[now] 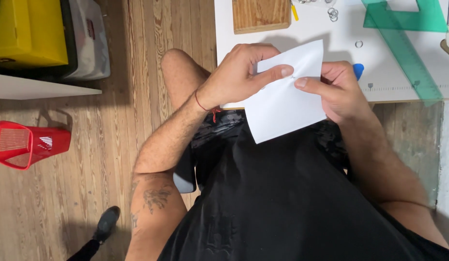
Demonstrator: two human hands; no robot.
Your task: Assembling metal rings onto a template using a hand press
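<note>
White paper sheet held over near edge of bench, above lap. Pinched by left hand fingers at top, by right hand thumb and fingers at right side (both pressed shut on it). Green set square and wooden block lie behind, toward far edge.

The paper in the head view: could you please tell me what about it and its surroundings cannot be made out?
- Paper: small mark near the thumbs, too small to read.
- Left hand and right hand: fingers hidden behind the paper.
- Blue object: mostly hidden by the right hand.
- Green ruler and wooden board: cut off by the top edge.
</note>
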